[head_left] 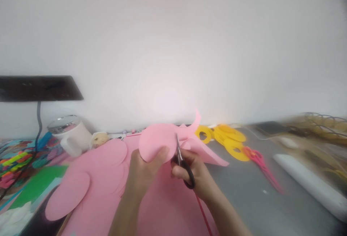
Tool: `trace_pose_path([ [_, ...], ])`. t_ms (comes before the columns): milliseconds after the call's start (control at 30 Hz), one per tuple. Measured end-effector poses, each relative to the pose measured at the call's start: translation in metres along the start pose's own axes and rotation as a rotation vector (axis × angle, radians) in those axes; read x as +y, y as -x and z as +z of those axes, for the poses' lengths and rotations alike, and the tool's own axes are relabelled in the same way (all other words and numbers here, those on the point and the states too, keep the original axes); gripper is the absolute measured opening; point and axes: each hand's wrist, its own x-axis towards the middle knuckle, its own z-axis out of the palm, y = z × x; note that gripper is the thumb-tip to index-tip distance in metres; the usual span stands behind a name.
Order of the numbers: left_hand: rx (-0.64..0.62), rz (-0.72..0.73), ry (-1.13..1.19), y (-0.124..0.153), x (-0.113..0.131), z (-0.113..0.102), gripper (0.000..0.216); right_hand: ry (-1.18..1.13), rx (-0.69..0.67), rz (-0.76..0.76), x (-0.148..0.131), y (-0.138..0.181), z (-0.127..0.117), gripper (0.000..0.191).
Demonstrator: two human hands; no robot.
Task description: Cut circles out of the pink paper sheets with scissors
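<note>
My left hand (146, 167) grips a round piece of pink paper (155, 140), thumb on its face and fingers hidden behind. In my right hand (189, 169) are scissors (187, 172) with black handles, their metal blades pointing up along the paper circle's right edge. A curled pink offcut (203, 151) hangs beyond the blades, with a thin strip rising from it. Under my hands lies a large pink sheet (162, 207). Several pink paper circles overlap to the left, one of them a separate circle (67, 196) nearest me.
Yellow paper rings (230, 138) and pink scissors (264, 167) lie to the right on the grey table (238, 196), near a long white object (309, 181). A white mug (70, 134) with a shiny lid, green paper (40, 183) and colourful craft pieces crowd the left. A wall stands behind.
</note>
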Motion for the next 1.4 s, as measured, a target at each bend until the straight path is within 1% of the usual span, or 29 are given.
trace_pose_path([
  [133,-0.006,0.007,0.016,-0.001,-0.001,0.0,0.029,-0.017,-0.004,0.002,0.0,0.0,0.0,0.031],
  [367,-0.004,0.008,0.046,-0.001,0.0,-0.001,0.025,-0.038,0.006,0.032,0.002,0.0,0.0,0.033],
  [667,-0.023,0.012,0.061,-0.003,-0.002,-0.004,0.024,-0.042,0.004,0.035,0.001,-0.001,0.001,0.026],
  [867,0.021,0.037,0.033,-0.005,-0.008,-0.001,0.035,-0.046,0.002,0.043,0.004,0.0,0.0,0.022],
  [1033,0.058,0.08,0.051,-0.009,-0.014,0.0,0.034,-0.057,0.013,0.071,0.006,0.001,0.0,0.019],
  [1133,0.094,0.09,0.062,-0.01,-0.015,-0.002,0.031,-0.07,0.019,0.098,0.006,0.001,0.001,0.02],
  [1233,0.106,0.089,0.066,-0.009,-0.011,-0.002,0.029,-0.076,0.027,0.115,0.004,0.001,0.003,0.019],
  [1400,0.074,0.029,0.078,0.002,0.003,0.001,0.032,-0.057,-0.004,0.079,0.001,0.001,0.006,0.022],
])
